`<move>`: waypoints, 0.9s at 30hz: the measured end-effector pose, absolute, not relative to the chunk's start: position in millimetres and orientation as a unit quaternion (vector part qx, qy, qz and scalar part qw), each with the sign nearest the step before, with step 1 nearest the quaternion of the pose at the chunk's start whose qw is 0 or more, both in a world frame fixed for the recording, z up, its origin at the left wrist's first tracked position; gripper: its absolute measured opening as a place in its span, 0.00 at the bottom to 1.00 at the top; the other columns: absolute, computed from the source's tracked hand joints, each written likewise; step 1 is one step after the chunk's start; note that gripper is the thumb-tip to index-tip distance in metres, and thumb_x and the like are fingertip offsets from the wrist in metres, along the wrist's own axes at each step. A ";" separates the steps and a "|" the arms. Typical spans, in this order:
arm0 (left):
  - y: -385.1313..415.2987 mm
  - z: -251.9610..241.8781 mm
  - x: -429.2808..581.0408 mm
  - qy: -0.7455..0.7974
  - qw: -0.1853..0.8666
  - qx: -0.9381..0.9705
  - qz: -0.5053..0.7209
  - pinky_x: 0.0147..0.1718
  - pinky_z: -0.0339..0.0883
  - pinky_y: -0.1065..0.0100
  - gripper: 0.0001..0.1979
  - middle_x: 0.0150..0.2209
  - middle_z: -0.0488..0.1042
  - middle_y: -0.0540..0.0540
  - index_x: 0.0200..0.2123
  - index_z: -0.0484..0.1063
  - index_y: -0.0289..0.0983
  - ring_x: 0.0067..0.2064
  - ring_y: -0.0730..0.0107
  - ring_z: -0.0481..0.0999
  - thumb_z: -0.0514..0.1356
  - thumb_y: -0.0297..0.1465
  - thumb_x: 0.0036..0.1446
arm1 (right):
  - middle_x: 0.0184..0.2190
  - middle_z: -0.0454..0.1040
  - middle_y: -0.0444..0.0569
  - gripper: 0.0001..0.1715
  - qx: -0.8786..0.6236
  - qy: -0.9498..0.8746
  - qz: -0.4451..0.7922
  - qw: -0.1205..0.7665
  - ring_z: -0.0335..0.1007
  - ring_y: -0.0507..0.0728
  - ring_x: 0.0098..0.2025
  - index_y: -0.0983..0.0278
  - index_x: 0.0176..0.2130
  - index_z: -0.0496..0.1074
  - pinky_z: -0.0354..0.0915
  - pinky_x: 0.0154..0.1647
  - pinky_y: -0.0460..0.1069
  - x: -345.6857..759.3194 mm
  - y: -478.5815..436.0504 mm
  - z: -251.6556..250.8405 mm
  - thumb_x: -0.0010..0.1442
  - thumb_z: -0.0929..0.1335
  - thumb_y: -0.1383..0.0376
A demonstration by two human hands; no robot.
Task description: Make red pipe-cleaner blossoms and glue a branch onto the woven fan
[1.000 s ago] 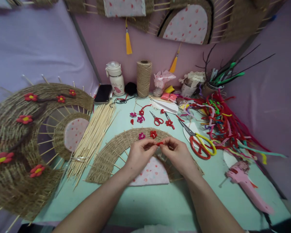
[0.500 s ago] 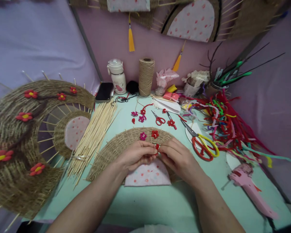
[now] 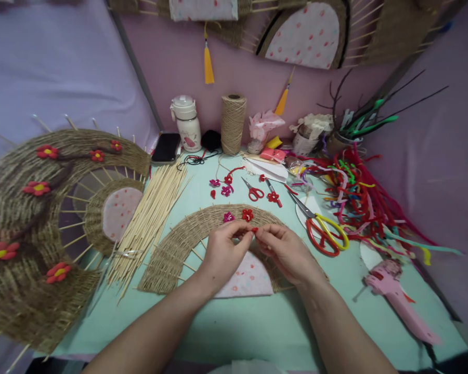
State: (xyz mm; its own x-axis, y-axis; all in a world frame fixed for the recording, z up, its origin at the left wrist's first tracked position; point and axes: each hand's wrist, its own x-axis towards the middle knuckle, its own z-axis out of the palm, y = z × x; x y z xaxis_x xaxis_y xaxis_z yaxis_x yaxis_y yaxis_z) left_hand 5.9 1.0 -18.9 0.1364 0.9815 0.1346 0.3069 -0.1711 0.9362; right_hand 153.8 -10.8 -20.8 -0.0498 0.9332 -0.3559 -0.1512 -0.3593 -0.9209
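My left hand (image 3: 225, 249) and my right hand (image 3: 284, 248) meet over a half-round woven jute fan (image 3: 181, 244) lying on the mint table. Both hands pinch a small red pipe-cleaner piece (image 3: 255, 229) between their fingertips. Just beyond the fingers, a magenta flower (image 3: 228, 216) and a red flower (image 3: 247, 214) sit on the fan's woven band. The fan's pink dotted fabric centre (image 3: 248, 278) lies under my wrists.
Bamboo sticks (image 3: 152, 215) lie left of the fan, beside a large flowered woven fan (image 3: 27, 223). Large scissors (image 3: 323, 228), small red scissors (image 3: 252, 191), loose flowers (image 3: 221, 187), pipe cleaners (image 3: 359, 202) and a pink glue gun (image 3: 398, 301) are at the right. Twine spool (image 3: 233, 124), bottle (image 3: 187, 124), phone (image 3: 166, 148) stand behind.
My hands have stayed together on the red piece, shifting slightly back up the fan after dipping nearer to me; the fingers keep working it.
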 end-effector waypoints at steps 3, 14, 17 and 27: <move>1.8 -18.4 6.9 0.518 0.433 0.619 0.401 0.39 0.70 0.67 0.07 0.34 0.80 0.48 0.33 0.78 0.38 0.36 0.68 0.77 0.60 0.27 0.52 | 0.19 0.60 0.38 0.15 -0.551 -0.370 0.611 0.432 0.51 0.47 0.21 0.64 0.27 0.68 0.49 0.22 0.45 154.9 -11.3 -21.0 0.49 0.72 0.55; 9.8 -19.4 8.2 0.566 0.545 0.509 0.352 0.33 0.70 0.69 0.05 0.28 0.79 0.48 0.28 0.77 0.35 0.32 0.68 0.78 0.61 0.25 0.46 | 0.27 0.73 0.47 0.05 -0.627 -0.631 0.273 0.365 0.66 0.55 0.29 0.62 0.29 0.71 0.61 0.31 0.49 150.2 -19.3 -17.5 0.55 0.66 0.63; 9.0 -19.1 9.6 0.564 0.522 0.522 0.369 0.35 0.71 0.67 0.05 0.30 0.80 0.47 0.30 0.77 0.35 0.33 0.67 0.78 0.61 0.26 0.47 | 0.26 0.74 0.46 0.07 -0.649 -0.598 0.294 0.368 0.67 0.54 0.27 0.62 0.29 0.72 0.61 0.29 0.49 153.1 -17.9 -17.7 0.54 0.67 0.62; -1.4 -24.1 9.4 0.534 0.398 0.650 0.366 0.38 0.70 0.66 0.07 0.34 0.80 0.47 0.34 0.77 0.38 0.35 0.67 0.78 0.60 0.26 0.53 | 0.17 0.66 0.41 0.10 -0.677 -0.562 0.319 0.352 0.60 0.51 0.22 0.62 0.20 0.65 0.55 0.25 0.47 147.6 -18.0 -14.8 0.49 0.67 0.63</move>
